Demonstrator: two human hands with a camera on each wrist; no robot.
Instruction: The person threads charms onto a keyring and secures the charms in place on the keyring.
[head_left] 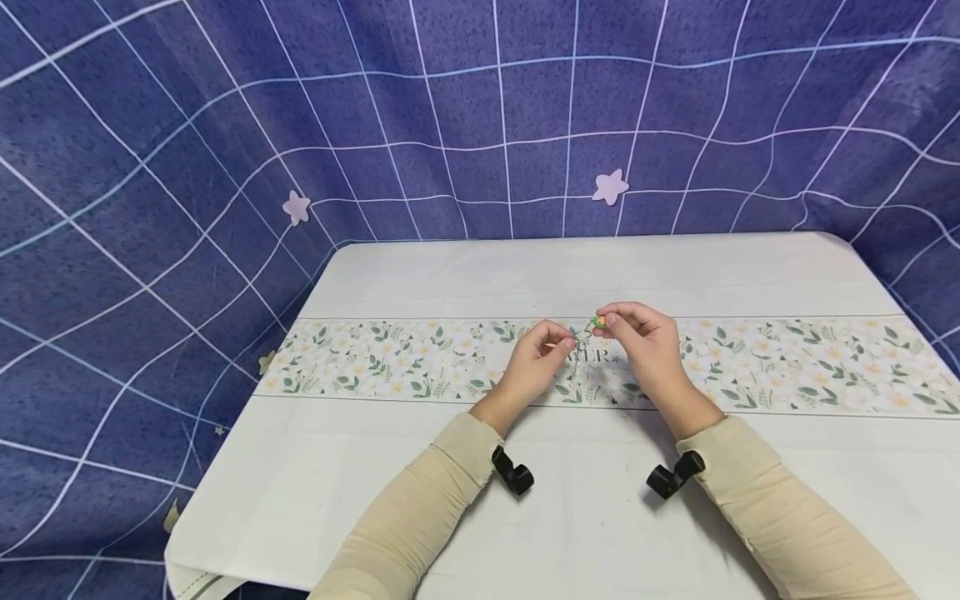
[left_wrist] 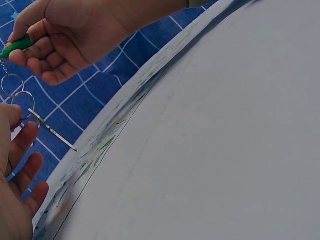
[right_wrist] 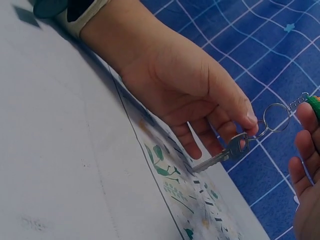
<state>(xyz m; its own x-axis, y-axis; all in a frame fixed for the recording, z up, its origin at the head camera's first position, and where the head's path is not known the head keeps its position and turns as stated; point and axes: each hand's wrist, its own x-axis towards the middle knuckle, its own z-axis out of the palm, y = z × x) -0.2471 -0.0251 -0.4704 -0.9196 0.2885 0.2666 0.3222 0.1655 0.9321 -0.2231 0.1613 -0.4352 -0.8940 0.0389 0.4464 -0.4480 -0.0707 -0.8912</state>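
Observation:
Thumb and fingers of my left hand (head_left: 534, 360) pinch a small metal key ring (left_wrist: 34, 102), from which a silver key (right_wrist: 234, 149) hangs with its blade pointing down. This ring is linked to a second ring (right_wrist: 289, 118), which a short chain (right_wrist: 298, 101) joins to a small green and orange charm (left_wrist: 16, 47). My right hand (head_left: 651, 348) holds that charm between thumb and fingers. Both hands are raised over the table, a short way apart, with the linked rings stretched between them.
A white cloth with a floral band (head_left: 420, 358) and printed lettering (head_left: 592, 356) covers the table. Behind it and at the left hangs a blue curtain (head_left: 465, 108) with a white grid and stars. Each wrist carries a black camera mount (head_left: 513, 473).

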